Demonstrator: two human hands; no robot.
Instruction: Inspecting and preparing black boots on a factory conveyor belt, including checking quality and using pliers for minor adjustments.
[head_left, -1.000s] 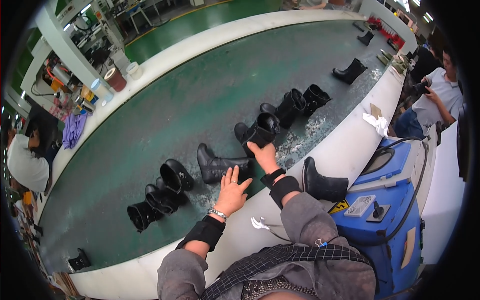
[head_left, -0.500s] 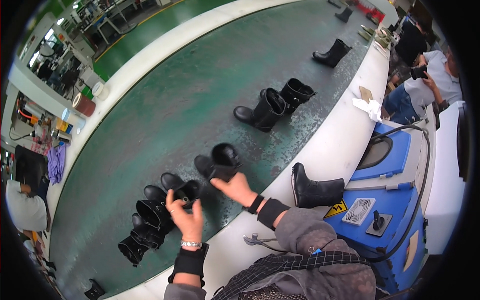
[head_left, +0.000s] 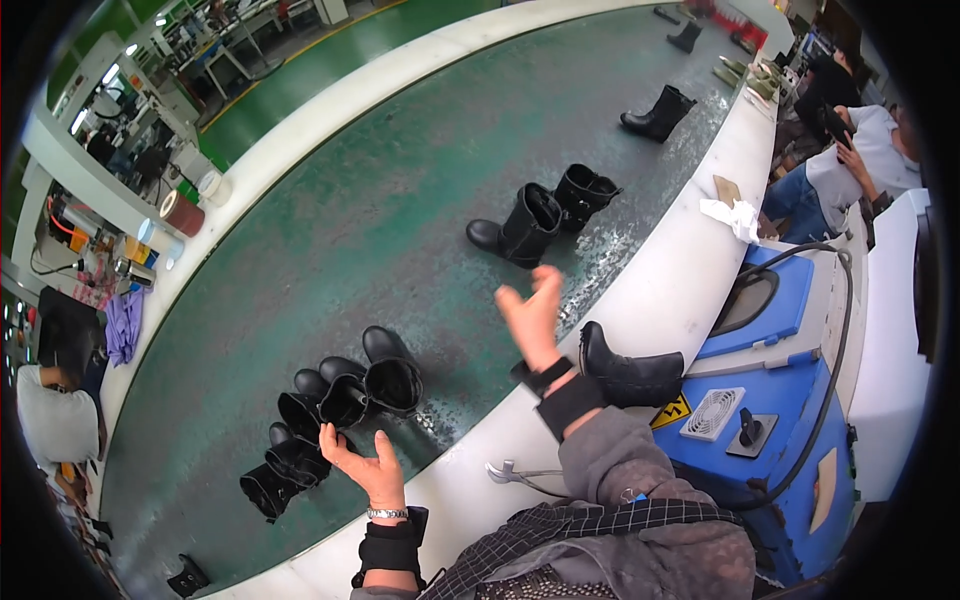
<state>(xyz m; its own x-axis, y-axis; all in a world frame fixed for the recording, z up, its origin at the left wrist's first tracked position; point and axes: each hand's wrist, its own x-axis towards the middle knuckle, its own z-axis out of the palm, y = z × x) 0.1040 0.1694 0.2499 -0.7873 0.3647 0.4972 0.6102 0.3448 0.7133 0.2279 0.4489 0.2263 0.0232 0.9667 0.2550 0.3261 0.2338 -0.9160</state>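
Note:
Black boots stand in a close row on the green conveyor belt, several together at the near left. The right-most boot of that row shows its open top toward me. My left hand is beside the row with thumb and fingers spread, holding nothing. Over the belt to the right, my right hand reaches out, fingers apart and empty. Just beyond it stands a black boot, with a buckled boot close behind. Another black boot lies on the white ledge by my right wrist.
The white ledge borders the belt and carries white paper and a pincer-like metal tool. At right is a blue machine with a cable. A far boot stands up the belt. Other people sit at right and left.
The boot my right hand gripped now stands at the row's right end, released. That hand has moved away right and farther up the belt. My left hand has drawn back slightly from the row.

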